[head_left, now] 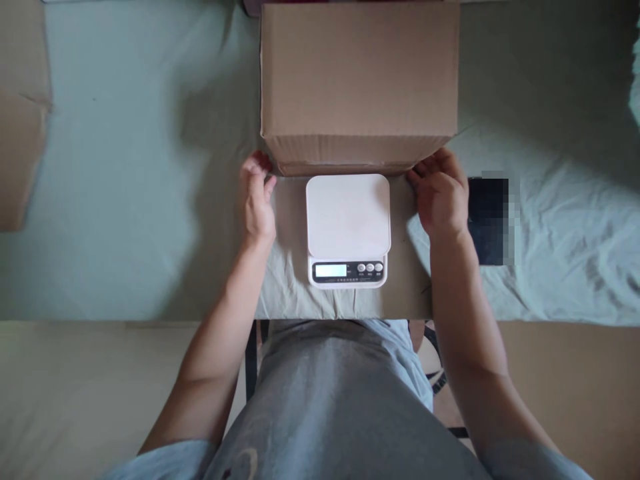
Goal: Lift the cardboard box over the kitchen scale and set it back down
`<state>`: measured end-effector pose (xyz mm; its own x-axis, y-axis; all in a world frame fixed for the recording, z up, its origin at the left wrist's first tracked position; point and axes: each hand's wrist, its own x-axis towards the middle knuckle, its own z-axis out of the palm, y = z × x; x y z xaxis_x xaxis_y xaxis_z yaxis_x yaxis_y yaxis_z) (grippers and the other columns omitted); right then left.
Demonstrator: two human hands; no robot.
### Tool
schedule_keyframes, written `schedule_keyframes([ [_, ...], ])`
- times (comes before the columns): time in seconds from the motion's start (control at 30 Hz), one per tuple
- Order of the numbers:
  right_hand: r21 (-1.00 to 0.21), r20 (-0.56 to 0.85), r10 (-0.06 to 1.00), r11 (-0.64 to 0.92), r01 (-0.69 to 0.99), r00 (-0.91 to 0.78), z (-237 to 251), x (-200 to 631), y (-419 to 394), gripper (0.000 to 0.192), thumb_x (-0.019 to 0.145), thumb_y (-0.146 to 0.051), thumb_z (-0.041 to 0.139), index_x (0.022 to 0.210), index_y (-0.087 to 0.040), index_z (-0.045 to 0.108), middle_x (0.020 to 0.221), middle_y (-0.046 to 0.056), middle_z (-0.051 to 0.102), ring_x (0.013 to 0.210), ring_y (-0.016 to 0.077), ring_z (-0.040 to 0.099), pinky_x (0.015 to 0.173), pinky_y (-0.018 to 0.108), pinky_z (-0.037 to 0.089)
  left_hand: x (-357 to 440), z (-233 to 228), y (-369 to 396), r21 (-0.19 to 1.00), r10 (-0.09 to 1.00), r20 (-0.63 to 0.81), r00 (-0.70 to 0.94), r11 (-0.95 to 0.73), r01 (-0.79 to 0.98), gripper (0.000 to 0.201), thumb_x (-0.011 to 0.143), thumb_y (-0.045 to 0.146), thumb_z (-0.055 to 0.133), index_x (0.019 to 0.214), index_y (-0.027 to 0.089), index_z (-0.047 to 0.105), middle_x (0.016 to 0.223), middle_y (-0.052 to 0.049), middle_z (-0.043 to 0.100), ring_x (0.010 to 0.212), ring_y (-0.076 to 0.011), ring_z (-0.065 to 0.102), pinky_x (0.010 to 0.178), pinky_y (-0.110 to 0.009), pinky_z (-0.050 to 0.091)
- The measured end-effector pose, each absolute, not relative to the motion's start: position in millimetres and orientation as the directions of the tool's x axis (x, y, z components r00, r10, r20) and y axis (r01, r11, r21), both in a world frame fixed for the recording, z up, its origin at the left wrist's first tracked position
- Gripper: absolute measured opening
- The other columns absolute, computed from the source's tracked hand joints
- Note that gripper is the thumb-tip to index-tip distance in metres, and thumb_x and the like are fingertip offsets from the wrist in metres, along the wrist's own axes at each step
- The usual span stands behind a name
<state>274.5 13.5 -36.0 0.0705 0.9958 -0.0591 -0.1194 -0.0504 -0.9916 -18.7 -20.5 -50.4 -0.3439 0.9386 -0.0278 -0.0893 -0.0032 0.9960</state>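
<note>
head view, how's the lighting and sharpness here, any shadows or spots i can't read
Head view: soft, dim light; a broad shadow falls left of the cardboard box across the pale cloth. The white scale is fairly sharp, but its display is too small to read. A dark patch beside the right hand is pixelated. The left hand looks slightly soft.

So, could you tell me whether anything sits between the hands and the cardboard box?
Nothing visible does. The left hand and right hand reach the near bottom corners of the cardboard box, fingertips at its edge. The white scale sits between the hands, just in front of the box.
</note>
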Motion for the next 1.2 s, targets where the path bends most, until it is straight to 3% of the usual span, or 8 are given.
schedule_keyframes([
  [0.1, -0.999, -0.036, 0.996, -0.033, -0.030, 0.082, -29.5, 266.3, 10.3, 0.044, 0.063, -0.042, 0.065, 0.105, -0.035, 0.054, 0.114, -0.001, 0.067, 0.111, 0.0247, 0.061, 0.101, 0.050, 0.048, -14.2, -45.6, -17.5, 0.996, 0.955, -0.025, -0.297, -0.002, -0.090, 0.072, 0.076, 0.078, 0.045, 0.130, 0.031, 0.048, 0.146, -0.006, 0.047, 0.142, -0.0221, 0.038, 0.116, -0.041, 0.034],
  [0.2, -0.996, 0.075, 0.995, 0.072, 0.049, 0.062, -25.8, 255.5, 9.6, 0.040, 0.068, -0.046, 0.061, 0.106, -0.034, 0.054, 0.109, -0.001, 0.065, 0.111, 0.0260, 0.058, 0.097, 0.049, 0.049, -11.6, -44.2, -8.9, 0.998, 0.967, -0.023, -0.255, 0.007, -0.065, 0.072, 0.076, 0.082, 0.037, 0.131, 0.037, 0.049, 0.149, 0.001, 0.045, 0.146, -0.0208, 0.031, 0.119, -0.038, 0.031],
  [0.33, -0.984, 0.162, 0.986, 0.158, 0.078, 0.045, -16.6, 249.1, 11.8, 0.030, 0.069, -0.042, 0.062, 0.098, -0.033, 0.057, 0.101, 0.000, 0.062, 0.104, 0.0269, 0.057, 0.091, 0.047, 0.048, -6.3, -32.6, -0.7, 0.999, 0.970, -0.006, -0.242, -0.008, -0.054, 0.074, 0.079, 0.081, 0.034, 0.129, 0.029, 0.053, 0.150, -0.002, 0.044, 0.147, -0.0228, 0.029, 0.119, -0.036, 0.033],
  [0.43, -0.977, 0.209, 0.976, 0.206, 0.050, 0.057, 2.1, 251.6, 5.7, 0.025, 0.068, -0.034, 0.063, 0.093, -0.035, 0.059, 0.094, 0.002, 0.060, 0.093, 0.0254, 0.054, 0.085, 0.045, 0.047, -1.8, -9.3, -7.7, 0.998, 0.969, 0.059, -0.238, -0.061, 0.001, 0.066, 0.088, 0.072, 0.029, 0.130, 0.027, 0.052, 0.144, 0.000, 0.050, 0.146, -0.0210, 0.031, 0.117, -0.034, 0.035],
  [0.6, -0.970, 0.241, 0.962, 0.243, -0.002, 0.129, 29.6, 260.1, -29.1, 0.026, 0.063, -0.024, 0.064, 0.088, -0.032, 0.061, 0.079, 0.002, 0.050, 0.080, 0.0219, 0.051, 0.078, 0.042, 0.048, 3.9, 27.9, -49.2, 0.988, 0.972, 0.152, -0.178, -0.150, 0.024, 0.053, 0.084, 0.071, 0.043, 0.122, 0.036, 0.056, 0.136, 0.005, 0.056, 0.141, -0.0212, 0.040, 0.112, -0.033, 0.042],
  [0.8, -0.982, 0.189, 0.966, 0.190, 0.012, 0.176, 20.5, 263.8, -83.8, 0.024, 0.066, -0.035, 0.069, 0.089, -0.033, 0.061, 0.089, 0.000, 0.059, 0.091, 0.0225, 0.059, 0.094, 0.046, 0.051, 10.5, 32.9, -109.9, 0.996, 0.969, 0.071, -0.236, -0.057, 0.069, 0.041, 0.088, 0.062, 0.042, 0.123, 0.044, 0.054, 0.130, 0.005, 0.058, 0.136, -0.0217, 0.046, 0.113, -0.039, 0.044],
  [1.03, -0.990, 0.131, 0.979, 0.138, -0.036, 0.156, 3.7, 260.1, -113.9, 0.036, 0.070, -0.033, 0.070, 0.105, -0.034, 0.062, 0.111, 0.000, 0.066, 0.118, 0.0257, 0.058, 0.108, 0.049, 0.044, 7.3, 18.8, -137.1, 0.995, 0.955, 0.085, -0.283, -0.069, 0.065, 0.035, 0.090, 0.053, 0.047, 0.122, 0.040, 0.057, 0.132, 0.003, 0.057, 0.135, -0.0221, 0.045, 0.118, -0.041, 0.035],
  [1.2, -0.990, 0.121, 0.983, 0.129, -0.048, 0.138, -2.1, 260.0, -117.2, 0.044, 0.069, -0.026, 0.072, 0.111, -0.033, 0.061, 0.116, 0.000, 0.065, 0.120, 0.0244, 0.057, 0.110, 0.046, 0.043, 5.3, 8.7, -141.2, 0.994, 0.952, 0.103, -0.287, -0.087, 0.068, 0.039, 0.093, 0.050, 0.044, 0.128, 0.035, 0.053, 0.134, -0.002, 0.057, 0.131, -0.0225, 0.050, 0.114, -0.042, 0.039],
])
